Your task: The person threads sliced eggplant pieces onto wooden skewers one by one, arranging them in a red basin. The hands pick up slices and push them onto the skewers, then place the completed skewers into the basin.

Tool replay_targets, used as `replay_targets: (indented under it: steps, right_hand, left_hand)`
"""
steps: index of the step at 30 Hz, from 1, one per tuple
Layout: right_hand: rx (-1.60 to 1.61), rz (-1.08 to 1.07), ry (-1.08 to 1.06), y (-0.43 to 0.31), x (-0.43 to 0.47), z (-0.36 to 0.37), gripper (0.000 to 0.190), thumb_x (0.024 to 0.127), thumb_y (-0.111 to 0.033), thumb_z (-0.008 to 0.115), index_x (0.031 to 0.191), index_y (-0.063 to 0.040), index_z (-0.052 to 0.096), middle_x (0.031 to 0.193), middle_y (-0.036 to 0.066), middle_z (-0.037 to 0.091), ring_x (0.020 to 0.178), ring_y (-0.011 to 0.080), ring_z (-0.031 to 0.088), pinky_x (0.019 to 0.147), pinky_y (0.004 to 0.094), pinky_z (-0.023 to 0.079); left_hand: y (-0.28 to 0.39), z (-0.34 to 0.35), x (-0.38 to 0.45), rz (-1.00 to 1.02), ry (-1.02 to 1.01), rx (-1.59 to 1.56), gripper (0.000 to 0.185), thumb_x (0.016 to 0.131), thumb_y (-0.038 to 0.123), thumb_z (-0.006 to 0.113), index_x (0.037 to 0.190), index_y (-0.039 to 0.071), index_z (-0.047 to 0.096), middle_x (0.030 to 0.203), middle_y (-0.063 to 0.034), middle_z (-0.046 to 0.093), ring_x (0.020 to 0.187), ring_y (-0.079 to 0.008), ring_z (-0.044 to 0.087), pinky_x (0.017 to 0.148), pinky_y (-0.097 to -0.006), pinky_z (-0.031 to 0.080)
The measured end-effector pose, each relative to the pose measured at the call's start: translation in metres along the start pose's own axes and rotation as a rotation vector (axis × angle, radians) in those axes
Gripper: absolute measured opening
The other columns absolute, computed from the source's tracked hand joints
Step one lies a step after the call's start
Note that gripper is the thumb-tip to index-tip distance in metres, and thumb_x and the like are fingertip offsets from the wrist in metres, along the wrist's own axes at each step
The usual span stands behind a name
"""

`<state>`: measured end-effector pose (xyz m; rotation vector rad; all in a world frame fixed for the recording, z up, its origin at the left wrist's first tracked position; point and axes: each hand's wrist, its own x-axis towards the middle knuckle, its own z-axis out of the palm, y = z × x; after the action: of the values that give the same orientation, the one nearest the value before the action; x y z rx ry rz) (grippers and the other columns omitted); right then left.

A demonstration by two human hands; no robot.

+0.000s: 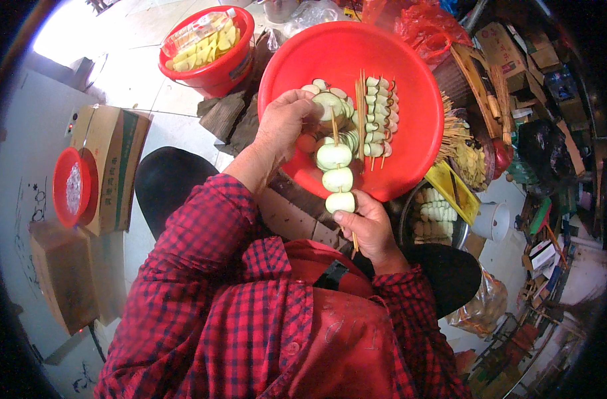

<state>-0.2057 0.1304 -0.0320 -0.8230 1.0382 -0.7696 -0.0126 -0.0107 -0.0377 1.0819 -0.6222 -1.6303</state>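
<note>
A bamboo skewer with several pale green vegetable slices (339, 179) on it slants across the near rim of a large red plastic basin (413, 109). Its lower end is pinched in my right hand (368, 227), thumb beside the lowest slice. My left hand (286, 122) grips one round slice (328, 105) by its edge at the skewer's upper end; whether the tip has pierced it I cannot tell. Loose slices (352, 139) lie in the basin beneath. Beside them rest bare bamboo skewers (360, 114) and several filled skewers (378, 117).
Upper left stands a red bucket (213, 75) of yellow slices under a plastic bottle. At right are a yellow slicer board (452, 192), a white cup (490, 221) and a metal basin (408, 214) of filled skewers. Cardboard boxes (101, 169) and a small red bowl (86, 187) stand at left.
</note>
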Motion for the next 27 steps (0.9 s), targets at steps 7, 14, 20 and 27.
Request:
replay_targets:
  steps: [7,14,20,27]
  right_hand:
    - [0.159,0.009,-0.054,0.0,0.001,-0.005,0.025,0.087,-0.008,0.06,0.111,-0.003,0.058,0.078,-0.003,0.055,0.055,0.0045,0.044,0.048,0.0194,0.036]
    - [0.241,0.064,-0.04,-0.006,-0.001,-0.004,0.027,0.086,-0.01,0.061,0.112,-0.004,0.058,0.074,-0.005,0.051,0.053,0.0042,0.041,0.046,0.0198,0.033]
    - [0.239,0.066,0.008,-0.008,-0.002,-0.005,0.029,0.088,-0.004,0.056,0.117,-0.001,0.056,0.076,-0.002,0.053,0.055,0.0052,0.043,0.047,0.0197,0.03]
    - [0.226,0.064,-0.026,-0.008,-0.003,-0.008,0.028,0.087,-0.006,0.059,0.114,-0.001,0.058,0.078,-0.003,0.054,0.055,0.0046,0.042,0.047,0.0196,0.031]
  left_hand:
    - [0.017,0.005,-0.006,0.182,0.033,0.128,0.015,0.088,0.01,0.052,0.099,0.004,0.06,0.083,-0.0027,0.062,0.073,-0.0118,0.058,0.067,-0.0262,0.048]
    - [0.031,-0.005,0.0,0.201,-0.047,0.172,0.02,0.087,0.007,0.057,0.104,0.0,0.065,0.087,-0.0031,0.064,0.074,-0.0107,0.059,0.067,-0.0233,0.05]
    - [0.038,-0.002,-0.001,0.118,0.027,-0.071,0.013,0.087,0.009,0.064,0.098,0.003,0.061,0.085,-0.0047,0.065,0.074,-0.0146,0.063,0.062,-0.0293,0.053]
    - [0.039,-0.007,0.002,0.004,-0.003,-0.022,0.014,0.089,0.018,0.065,0.093,0.005,0.062,0.078,-0.004,0.063,0.067,-0.0143,0.06,0.06,-0.0265,0.05]
